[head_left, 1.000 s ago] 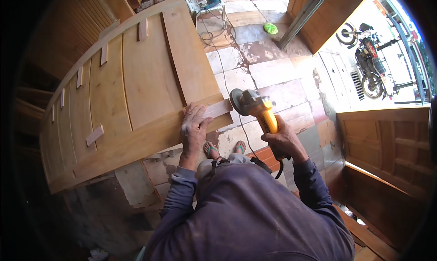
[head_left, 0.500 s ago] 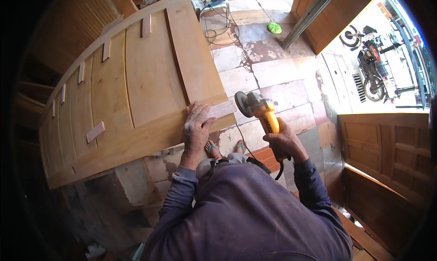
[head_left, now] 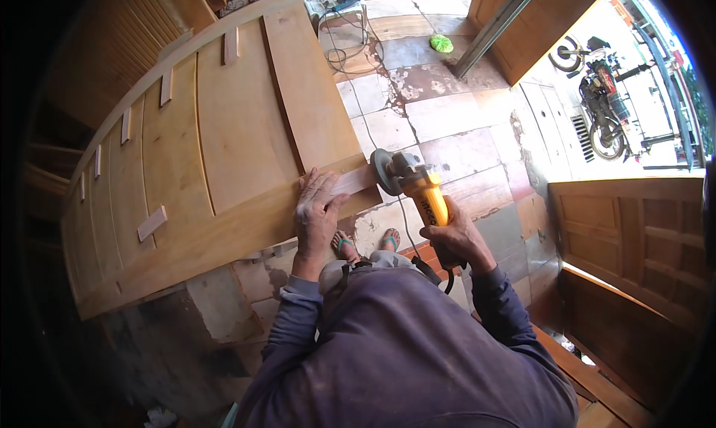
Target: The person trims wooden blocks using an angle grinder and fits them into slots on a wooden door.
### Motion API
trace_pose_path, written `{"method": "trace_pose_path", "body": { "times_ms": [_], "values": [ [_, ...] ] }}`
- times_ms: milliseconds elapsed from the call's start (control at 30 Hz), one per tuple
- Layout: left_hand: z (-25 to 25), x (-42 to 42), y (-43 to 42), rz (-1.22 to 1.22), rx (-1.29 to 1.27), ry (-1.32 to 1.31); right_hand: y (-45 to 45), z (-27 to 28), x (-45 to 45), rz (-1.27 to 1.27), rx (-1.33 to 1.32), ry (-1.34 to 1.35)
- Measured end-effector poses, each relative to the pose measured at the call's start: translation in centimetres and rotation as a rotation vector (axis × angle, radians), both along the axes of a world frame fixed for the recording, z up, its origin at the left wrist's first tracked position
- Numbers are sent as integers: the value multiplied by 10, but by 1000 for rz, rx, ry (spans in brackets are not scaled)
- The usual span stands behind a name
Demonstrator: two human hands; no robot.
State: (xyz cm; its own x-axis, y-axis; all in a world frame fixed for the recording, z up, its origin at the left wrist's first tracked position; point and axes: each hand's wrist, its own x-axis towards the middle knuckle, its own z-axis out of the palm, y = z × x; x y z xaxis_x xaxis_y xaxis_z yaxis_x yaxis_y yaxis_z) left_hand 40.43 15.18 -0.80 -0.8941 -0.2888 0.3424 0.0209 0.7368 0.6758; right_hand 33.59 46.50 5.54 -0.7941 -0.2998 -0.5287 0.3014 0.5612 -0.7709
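In my right hand (head_left: 456, 238) is a yellow and black angle grinder (head_left: 429, 199), gripped around its body with the disc toward the left. The disc is at the outer end of a pale wooden strip (head_left: 355, 182); whether they touch is hard to tell. My left hand (head_left: 319, 211) holds this strip down at the near right corner of a large wooden door panel (head_left: 242, 137), fingers stretched over it and thumb on the near side. Part of the strip is hidden under the fingers.
Several small wooden blocks (head_left: 152, 223) lie on the panel. A blue power tool (head_left: 345, 0) rests on a stand beyond it, with cables on the tiled floor (head_left: 447, 118). Panelled doors (head_left: 626, 238) stand at the right. A motorcycle (head_left: 603, 103) is outside.
My right hand has brought the grinder left, so its disc is now at the strip's end. My left hand stays on the strip. The whole view has shifted slightly.
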Motion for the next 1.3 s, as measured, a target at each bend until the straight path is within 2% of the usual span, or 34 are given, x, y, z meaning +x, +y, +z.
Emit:
{"method": "trace_pose_path", "body": {
  "times_ms": [200, 433, 533, 767, 967, 1033, 1300],
  "values": [
    [-3, 1, -4, -17, -22, -18, 4, -16, -2, -86, -163, -201],
    [3, 0, -2, -28, -32, -73, 3, -12, -1, -56, -252, -151],
    [2, 0, -1, -37, -34, -63, 1, -7, -4, 3, -207, -140],
    [-4, 0, -3, -70, -135, -33, 8, -29, -7, 2, -256, -183],
    [-7, 0, 5, 1, -378, 43, 12, -28, -3, -55, -281, -63],
    [-1, -2, 7, -3, -443, 72, 16, -25, 1, -50, -179, -6],
    [26, -13, 19, 5, -355, 68, 10, 0, 10, -57, -84, 161]
  ]
}}
